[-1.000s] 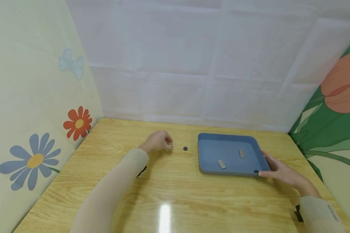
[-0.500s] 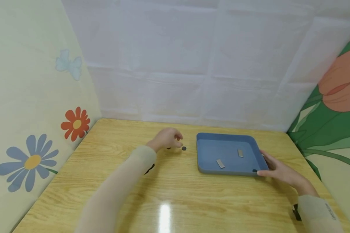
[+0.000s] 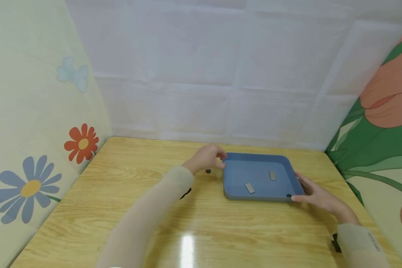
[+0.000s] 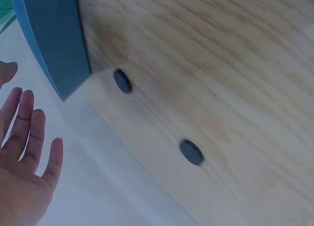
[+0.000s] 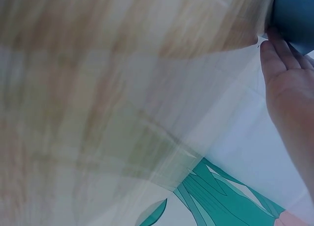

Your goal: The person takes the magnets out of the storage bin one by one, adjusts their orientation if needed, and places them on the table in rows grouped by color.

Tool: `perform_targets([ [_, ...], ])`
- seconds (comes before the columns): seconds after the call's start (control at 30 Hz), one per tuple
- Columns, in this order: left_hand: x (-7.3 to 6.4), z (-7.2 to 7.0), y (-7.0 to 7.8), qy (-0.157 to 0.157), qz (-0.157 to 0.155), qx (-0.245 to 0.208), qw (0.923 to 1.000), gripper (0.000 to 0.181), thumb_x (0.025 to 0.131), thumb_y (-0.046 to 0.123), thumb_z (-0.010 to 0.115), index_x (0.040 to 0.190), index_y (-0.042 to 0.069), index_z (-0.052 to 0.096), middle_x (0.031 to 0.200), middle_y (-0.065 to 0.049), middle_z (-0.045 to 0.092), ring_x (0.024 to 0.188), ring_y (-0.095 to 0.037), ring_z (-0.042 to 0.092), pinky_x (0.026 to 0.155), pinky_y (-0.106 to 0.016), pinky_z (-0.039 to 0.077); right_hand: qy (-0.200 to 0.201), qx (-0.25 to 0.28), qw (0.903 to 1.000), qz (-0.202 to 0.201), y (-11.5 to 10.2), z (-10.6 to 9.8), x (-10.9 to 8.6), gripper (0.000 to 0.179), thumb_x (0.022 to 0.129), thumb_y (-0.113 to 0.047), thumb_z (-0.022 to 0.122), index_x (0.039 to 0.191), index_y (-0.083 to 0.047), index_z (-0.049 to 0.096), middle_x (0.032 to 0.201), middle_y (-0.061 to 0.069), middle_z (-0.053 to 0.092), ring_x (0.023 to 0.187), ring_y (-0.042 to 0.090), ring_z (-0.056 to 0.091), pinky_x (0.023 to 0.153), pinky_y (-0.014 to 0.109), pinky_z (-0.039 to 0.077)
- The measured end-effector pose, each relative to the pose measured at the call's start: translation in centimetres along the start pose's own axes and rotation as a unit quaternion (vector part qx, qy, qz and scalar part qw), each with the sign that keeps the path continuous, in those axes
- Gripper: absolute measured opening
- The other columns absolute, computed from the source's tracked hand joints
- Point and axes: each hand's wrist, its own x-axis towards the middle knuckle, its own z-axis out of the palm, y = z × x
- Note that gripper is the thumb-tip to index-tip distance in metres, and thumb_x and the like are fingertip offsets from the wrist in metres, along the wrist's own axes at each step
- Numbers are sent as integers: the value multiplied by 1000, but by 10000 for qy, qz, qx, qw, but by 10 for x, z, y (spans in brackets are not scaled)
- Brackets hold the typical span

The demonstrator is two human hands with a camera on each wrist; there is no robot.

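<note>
A shallow blue tray (image 3: pixel 254 197) rests on the wooden table. Inside it lie a grey rectangular piece (image 3: pixel 249 188), a second grey rectangular piece (image 3: pixel 272 175) and a black disc (image 3: pixel 289 195) by the front right corner. My left hand (image 3: pixel 206 158) is at the tray's left rim, thumb and fingers spread apart with nothing between them. On the table below that hand, a small dark disc (image 4: pixel 122 81) lies close to the tray and another dark disc (image 4: pixel 191 152) farther off. My right hand (image 3: pixel 318 195) holds the tray's right side, thumb at the front corner and fingers along the outer wall.
A pale cloth wall (image 3: pixel 174 108) rises behind the table (image 3: pixel 137 167). Printed hangings with flowers stand on both sides, a red flower (image 3: pixel 83 143) on the left one. Bare tabletop (image 3: pixel 241 234) extends in front of the tray.
My left hand has moved right, across the dark discs and up to the tray's left rim, its fingers parting. The right hand keeps its hold on the tray. The head view has shifted slightly.
</note>
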Motion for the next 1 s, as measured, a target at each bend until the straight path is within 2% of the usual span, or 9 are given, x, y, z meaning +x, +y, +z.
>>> perform_targets([
  [0.2,15,8,19,-117,225,86,9996,35,91,28,79,123,12,74,121,-2,75,112,-20,69,98,-36,57,21,73,10000,46,1,1,1,100,99,-25,70,166,-6,-2,169,35,-1,151,64,7,114,78,21],
  [0.43,32,22,37,-226,690,197,9972,36,92,28,78,125,13,73,122,-1,74,112,-15,69,97,-29,56,-1,93,9999,49,5,1,1,99,100,-26,68,166,-9,-3,170,32,-4,151,63,5,115,79,20],
  [0.57,39,30,50,-283,948,346,9945,36,94,28,76,127,14,72,121,1,73,113,-17,68,96,-30,56,10,86,10000,-14,5,1,2,99,100,-25,68,166,-9,-3,170,31,-4,152,63,5,115,78,20],
  [0.7,47,38,65,-329,1203,278,9918,35,94,26,76,126,14,73,120,0,73,113,-20,69,94,-30,56,37,66,10000,-54,4,1,3,100,99,-24,69,166,-8,-3,170,31,-3,152,63,5,115,78,20],
  [1.0,61,60,95,-647,1279,235,9894,33,96,27,74,127,17,72,121,2,71,113,-17,66,90,-25,54,-12,172,9998,-25,7,1,4,100,99,-23,69,166,-8,-4,170,31,-3,152,62,5,116,77,19],
])
